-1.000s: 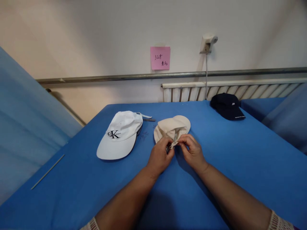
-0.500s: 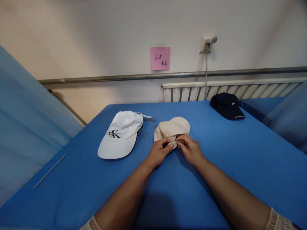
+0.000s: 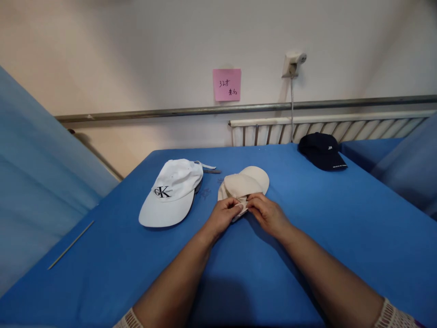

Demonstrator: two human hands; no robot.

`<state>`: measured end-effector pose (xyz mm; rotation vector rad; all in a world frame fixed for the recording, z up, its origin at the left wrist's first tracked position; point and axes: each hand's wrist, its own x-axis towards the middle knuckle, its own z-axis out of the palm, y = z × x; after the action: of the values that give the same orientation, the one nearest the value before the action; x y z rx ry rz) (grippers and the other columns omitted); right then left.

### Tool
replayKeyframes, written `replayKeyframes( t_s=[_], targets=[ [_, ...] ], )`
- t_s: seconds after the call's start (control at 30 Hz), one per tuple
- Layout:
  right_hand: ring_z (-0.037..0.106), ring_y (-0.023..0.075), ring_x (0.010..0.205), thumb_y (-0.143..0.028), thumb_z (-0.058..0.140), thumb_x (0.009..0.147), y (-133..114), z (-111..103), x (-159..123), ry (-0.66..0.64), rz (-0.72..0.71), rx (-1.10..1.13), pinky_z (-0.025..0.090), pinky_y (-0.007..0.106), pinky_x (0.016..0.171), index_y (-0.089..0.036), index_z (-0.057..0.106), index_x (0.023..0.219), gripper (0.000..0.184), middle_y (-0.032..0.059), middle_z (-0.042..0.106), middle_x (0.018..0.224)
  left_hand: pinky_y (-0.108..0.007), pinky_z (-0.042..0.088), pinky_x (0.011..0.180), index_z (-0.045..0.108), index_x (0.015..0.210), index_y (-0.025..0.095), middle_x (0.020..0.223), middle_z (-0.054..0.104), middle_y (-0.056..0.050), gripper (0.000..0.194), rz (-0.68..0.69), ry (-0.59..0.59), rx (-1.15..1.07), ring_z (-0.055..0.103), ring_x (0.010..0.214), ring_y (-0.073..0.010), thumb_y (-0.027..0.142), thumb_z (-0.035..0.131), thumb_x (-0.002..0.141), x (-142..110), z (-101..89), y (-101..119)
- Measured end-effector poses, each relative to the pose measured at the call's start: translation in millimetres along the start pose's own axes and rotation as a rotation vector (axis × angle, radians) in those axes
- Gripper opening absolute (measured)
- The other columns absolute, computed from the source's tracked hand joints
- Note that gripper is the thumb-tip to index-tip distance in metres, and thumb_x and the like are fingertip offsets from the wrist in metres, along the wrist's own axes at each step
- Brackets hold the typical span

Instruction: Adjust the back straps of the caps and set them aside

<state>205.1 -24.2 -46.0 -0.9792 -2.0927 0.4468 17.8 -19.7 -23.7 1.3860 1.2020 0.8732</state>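
Observation:
A beige cap (image 3: 244, 181) lies folded on the blue table (image 3: 307, 218), its brim pointing away from me. My left hand (image 3: 221, 215) and my right hand (image 3: 266, 212) meet at the cap's near edge. Both pinch the cloth there with curled fingers, thumbs pressed down on it. The fingertips hide the part of the cap they grip. A white cap (image 3: 172, 190) with a black logo rests to the left of my left hand, a short gap away.
A dark navy cap (image 3: 322, 150) sits at the far right corner of the table. A thin stick (image 3: 70, 245) lies near the left edge. Behind the table runs a radiator (image 3: 327, 128), a metal rail and a pink note (image 3: 227, 84) on the wall.
Both hands have pushed forward a little, folding the cap's near edge in. The strap seen between the fingers a second ago is now tucked out of sight.

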Motion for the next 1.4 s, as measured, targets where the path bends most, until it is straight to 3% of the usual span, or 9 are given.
replayKeyframes(
  t_s=[0.27, 0.5, 0.73, 1.0, 1.2, 1.4],
  targets=[
    [0.060, 0.0178, 0.073, -0.018, 0.043, 0.093, -10.0, 2.8, -0.7, 0.015, 0.120, -0.098, 0.042, 0.027, 0.065, -0.020, 0.056, 0.097, 0.013, 0.0053, 0.065, 0.085, -0.022, 0.028, 0.053, 0.062, 0.074, 0.014, 0.062, 0.049, 0.003, 0.033, 0.061, -0.099, 0.089, 0.039, 0.057, -0.0095, 0.047, 0.061, 0.079, -2.4, 0.2, -2.2],
    [0.057, 0.0152, 0.065, -0.022, 0.049, 0.089, -9.4, -2.2, 2.0, 0.021, 0.190, 0.046, 0.039, 0.026, 0.063, -0.022, 0.056, 0.090, 0.007, -0.0010, 0.063, 0.073, -0.022, 0.030, 0.054, 0.064, 0.078, 0.014, 0.065, 0.051, 0.002, 0.040, 0.116, -0.145, 0.189, 0.042, 0.060, -0.0109, 0.050, 0.050, 0.087, -9.3, 2.3, 6.3],
    [0.056, 0.0140, 0.064, -0.023, 0.050, 0.088, -8.7, -3.5, 2.4, 0.064, 0.209, 0.133, 0.039, 0.025, 0.062, -0.022, 0.059, 0.090, 0.009, -0.0012, 0.063, 0.074, -0.024, 0.043, 0.070, 0.063, 0.091, 0.016, 0.087, 0.065, -0.003, 0.025, 0.193, 0.061, 0.165, 0.057, 0.078, -0.0144, 0.036, 0.067, 0.077, -13.7, 12.2, 10.8],
    [0.054, 0.0124, 0.060, -0.033, 0.055, 0.085, 6.1, 15.9, 2.8, 0.112, 0.338, 0.497, 0.042, 0.023, 0.058, -0.021, 0.056, 0.082, 0.013, -0.0032, 0.059, 0.067, -0.021, 0.042, 0.058, 0.059, 0.085, 0.014, 0.070, 0.061, 0.000, 0.032, 0.044, 0.079, -0.182, 0.055, 0.061, -0.0097, 0.032, 0.077, 0.066, -7.2, 11.6, 6.5],
    [0.052, 0.0119, 0.061, -0.030, 0.060, 0.083, -5.5, 12.0, 2.7, 0.331, 0.277, 0.196, 0.043, 0.025, 0.059, -0.020, 0.056, 0.082, 0.011, 0.0013, 0.057, 0.083, -0.020, 0.040, 0.054, 0.060, 0.075, 0.014, 0.063, 0.060, 0.001, 0.030, 0.038, 0.213, -0.178, 0.052, 0.056, -0.0082, 0.033, 0.078, 0.062, -3.9, 13.5, 4.7],
    [0.056, 0.0151, 0.066, -0.024, 0.052, 0.089, -21.7, 5.0, -2.0, 0.239, 0.156, 0.143, 0.043, 0.027, 0.062, -0.021, 0.061, 0.080, 0.013, 0.0015, 0.057, 0.074, -0.020, 0.040, 0.054, 0.060, 0.075, 0.015, 0.061, 0.059, 0.002, 0.026, 0.070, 0.285, -0.144, 0.052, 0.054, -0.0086, 0.032, 0.076, 0.064, -3.2, 11.4, 4.9]
  ],
)
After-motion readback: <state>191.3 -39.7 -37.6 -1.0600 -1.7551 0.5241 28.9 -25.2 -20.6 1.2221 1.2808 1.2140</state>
